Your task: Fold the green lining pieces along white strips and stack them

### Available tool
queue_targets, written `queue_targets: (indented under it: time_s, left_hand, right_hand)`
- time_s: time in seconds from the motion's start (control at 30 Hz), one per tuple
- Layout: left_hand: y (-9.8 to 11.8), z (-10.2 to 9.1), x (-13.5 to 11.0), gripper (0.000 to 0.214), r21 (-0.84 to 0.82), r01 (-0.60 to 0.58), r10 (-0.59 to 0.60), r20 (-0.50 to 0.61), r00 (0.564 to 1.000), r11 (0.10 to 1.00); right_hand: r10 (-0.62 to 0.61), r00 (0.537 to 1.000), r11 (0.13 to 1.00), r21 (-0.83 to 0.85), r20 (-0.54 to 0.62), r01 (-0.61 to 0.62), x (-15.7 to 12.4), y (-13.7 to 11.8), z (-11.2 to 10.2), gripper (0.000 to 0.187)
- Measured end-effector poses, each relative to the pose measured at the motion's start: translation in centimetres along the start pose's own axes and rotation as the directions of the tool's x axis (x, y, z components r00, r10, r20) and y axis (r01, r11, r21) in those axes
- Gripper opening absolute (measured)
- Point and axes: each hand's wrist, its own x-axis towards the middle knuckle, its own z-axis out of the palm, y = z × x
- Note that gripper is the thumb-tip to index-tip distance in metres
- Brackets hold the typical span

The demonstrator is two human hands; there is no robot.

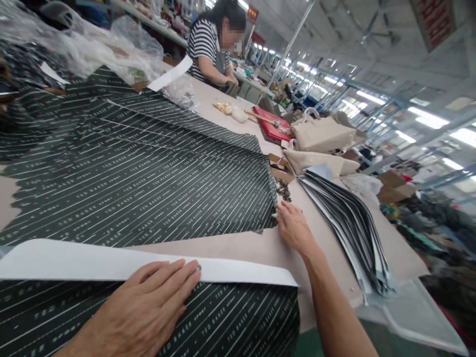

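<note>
Head view: two dark green cloths printed with thin white slanting lines and lettering lie on the smooth pale table (230, 243). The front cloth (238, 317) is at the near edge, one stiff white strip (245, 272), rounded at its left end, along its far side. Across strip and cloth rests the left hand (148, 302), flat, fingers together. The right hand (293, 228) has bent fingers at the jagged right edge of the larger back cloth (148, 183); I can't tell whether they pinch it. Nearby sit a fanned stack (345, 233) of thin black-and-white pieces, uncountable, and one shiny red bag (271, 124).
</note>
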Motion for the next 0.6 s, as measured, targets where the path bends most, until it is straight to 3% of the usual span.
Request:
queue_targets:
  time_s: [0.1,0.17,0.23,0.3,0.33,0.37,0.4,0.43,0.5,0.53,0.6]
  left_hand:
    - [-0.2,-0.6,0.3,0.038,-0.005,-0.028,0.028,0.017,0.999,1.0]
    - [-0.4,-1.0,0.4,0.037,0.0,-0.054,0.054,0.054,0.997,0.999]
    - [-0.4,-1.4,0.3,0.037,-0.007,-0.064,0.064,0.095,0.993,0.998]
    - [-0.4,-1.4,0.0,0.036,-0.029,-0.044,0.047,0.149,0.988,0.999]
    - [-0.3,-1.4,-0.2,0.035,-0.043,-0.034,0.041,0.18,0.983,0.998]
    - [-0.3,-1.4,-0.3,0.034,-0.055,-0.022,0.034,0.213,0.977,0.998]
    - [-0.3,-1.3,-0.4,0.034,-0.064,-0.011,0.026,0.237,0.971,0.998]
    - [-0.3,-1.3,-0.5,0.034,-0.071,-0.001,0.019,0.255,0.967,0.997]
    - [-0.3,-1.2,-0.5,0.034,-0.085,0.009,0.015,0.271,0.962,0.996]
    - [-0.3,-1.2,-0.5,0.033,-0.092,0.009,0.017,0.272,0.962,0.996]
    - [-0.4,-1.3,-0.4,0.033,-0.102,0.003,0.025,0.269,0.963,0.995]
  right_hand:
    - [-0.038,0.999,0.996,0.086,0.019,0.036,0.6,2.4,-0.1,0.014]
    - [-0.02,0.999,0.989,0.146,-0.04,0.026,0.5,2.6,-0.5,0.011]
    - [0.05,0.984,0.98,0.196,-0.171,-0.016,0.0,1.6,-1.1,0.019]
    - [0.214,0.9,0.895,0.446,-0.38,-0.024,-0.9,-0.7,-1.6,0.023]
    - [0.341,0.833,0.771,0.637,-0.435,0.017,-1.4,-2.2,-1.8,0.022]
    - [0.483,0.771,0.571,0.817,-0.416,0.084,-2.0,-4.0,-1.9,0.02]
    - [0.591,0.742,0.32,0.936,-0.315,0.143,-2.7,-5.9,-1.9,0.018]
    - [0.642,0.746,0.082,0.984,-0.176,0.161,-3.4,-7.8,-1.8,0.018]
    - [0.601,0.793,-0.269,0.96,0.102,0.081,-4.6,-11.3,-1.3,0.018]
    - [0.559,0.805,-0.383,0.923,0.2,0.036,-5.1,-12.8,-0.9,0.018]
    - [0.492,0.814,-0.506,0.862,0.309,-0.022,-5.8,-14.9,0.0,0.031]
